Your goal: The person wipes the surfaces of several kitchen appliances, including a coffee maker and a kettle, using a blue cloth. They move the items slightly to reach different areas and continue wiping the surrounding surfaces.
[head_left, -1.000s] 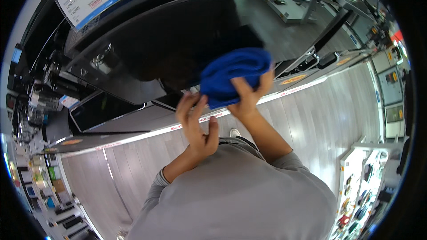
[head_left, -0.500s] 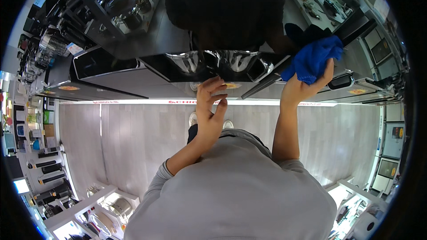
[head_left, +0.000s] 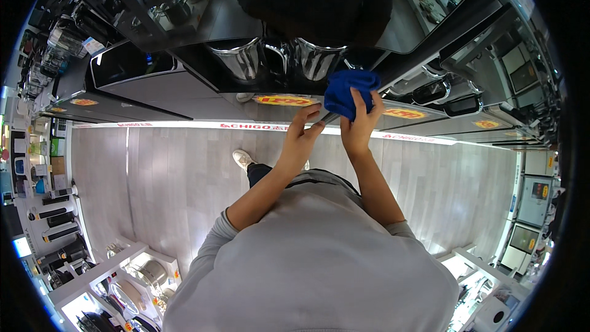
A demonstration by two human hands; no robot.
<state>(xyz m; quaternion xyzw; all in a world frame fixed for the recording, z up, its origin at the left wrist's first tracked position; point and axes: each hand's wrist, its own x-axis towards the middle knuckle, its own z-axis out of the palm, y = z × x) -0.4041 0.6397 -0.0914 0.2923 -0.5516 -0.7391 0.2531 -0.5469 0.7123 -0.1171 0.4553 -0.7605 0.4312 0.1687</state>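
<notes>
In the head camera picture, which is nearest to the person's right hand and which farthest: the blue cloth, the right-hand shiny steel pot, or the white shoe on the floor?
From the right hand:
1. Blue cloth: held in that hand, just above it.
2. Right-hand steel pot: on the display shelf, above and slightly left of the cloth.
3. White shoe: on the grey floor, far to the left, beyond the left hand.

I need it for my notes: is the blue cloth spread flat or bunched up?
Bunched up: the blue cloth forms a thick wad in the right hand.
</notes>
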